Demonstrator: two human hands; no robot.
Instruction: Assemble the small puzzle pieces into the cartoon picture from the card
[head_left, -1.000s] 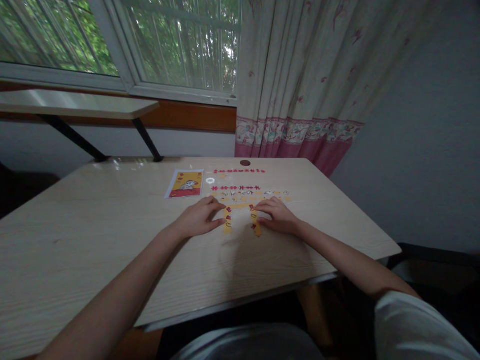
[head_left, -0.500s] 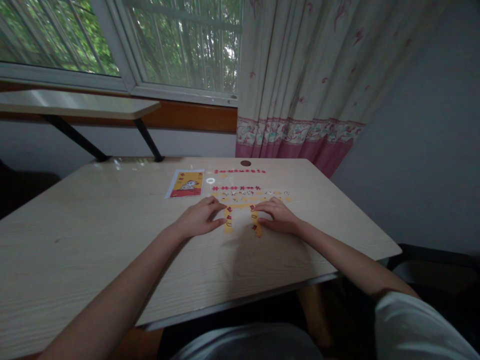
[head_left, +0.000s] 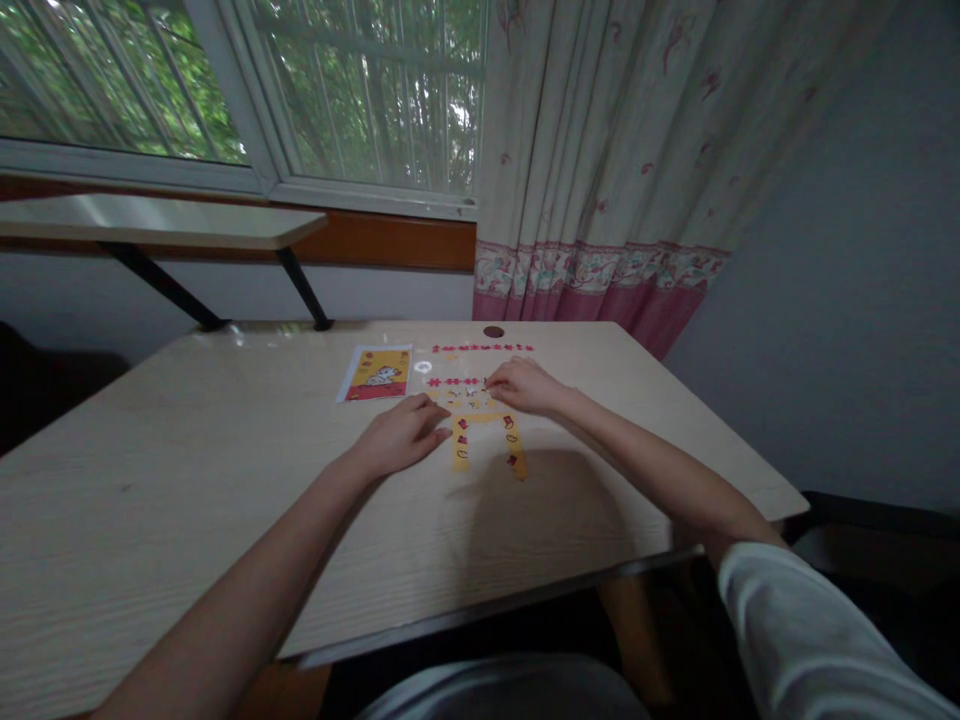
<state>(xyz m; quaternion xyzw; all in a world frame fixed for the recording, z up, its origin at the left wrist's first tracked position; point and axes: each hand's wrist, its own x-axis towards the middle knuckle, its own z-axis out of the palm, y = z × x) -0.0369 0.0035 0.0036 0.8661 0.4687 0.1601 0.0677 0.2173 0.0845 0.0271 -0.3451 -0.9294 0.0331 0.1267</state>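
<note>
Yellow and red jigsaw pieces lie in rows on the light wooden table (head_left: 187, 480). Two yellow strips (head_left: 487, 445) of joined pieces run toward me. My left hand (head_left: 401, 435) rests flat on the table beside the left strip, fingers stretched toward it. My right hand (head_left: 525, 385) reaches farther out over a row of red and white pieces (head_left: 454, 382), fingertips curled and pinched on a small piece there. A picture card (head_left: 376, 372) with a yellow and red cartoon lies to the left of the rows.
Another red row of pieces (head_left: 484, 348) lies near the table's far edge, by a round brown hole (head_left: 493, 331). A second table (head_left: 150, 220) stands under the window. A flowered curtain (head_left: 600, 200) hangs at the back right. The table's front edge is close to my lap.
My right hand has left the right yellow strip and moved forward and left to the red and white row. My left hand stayed put. The camera tilted slightly.
</note>
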